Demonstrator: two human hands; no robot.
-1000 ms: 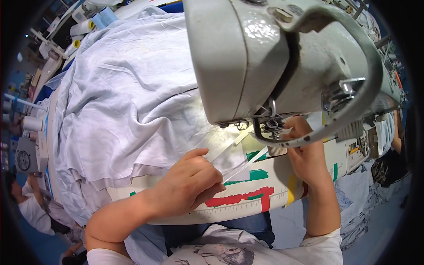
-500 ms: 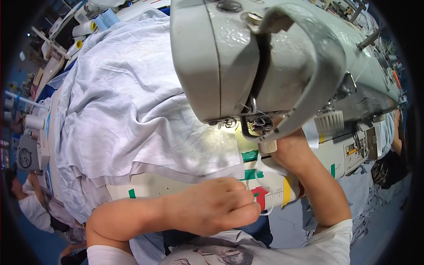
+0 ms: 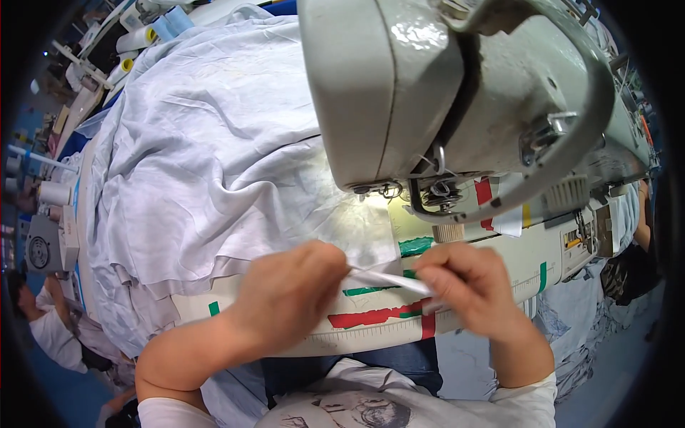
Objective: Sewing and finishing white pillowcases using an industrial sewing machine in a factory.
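Between my two hands stretches a narrow white strip [image 3: 389, 279], held above the front edge of the sewing machine's bed. My left hand [image 3: 296, 292] is closed on its left end and slightly blurred. At the other end my right hand [image 3: 467, 285] pinches the strip between thumb and fingers. Just beyond my right hand stands the head of a pale sewing machine [image 3: 357, 93], its needle area lit. A large white cloth [image 3: 200, 171] lies rumpled to the left, with its right edge near the needle area.
Red tape [image 3: 374, 314] and green tape [image 3: 416, 247] mark the machine bed, which has a printed scale at its front. Thread cones [image 3: 135, 41] stand at the far left, near a grey box with a fan [image 3: 44, 246]. Another person [image 3: 53, 321] sits at the left rim.
My right hand has come out from behind the machine head toward me. My left hand has moved up and left. The white strip now spans both hands, and the machine appears farther right.
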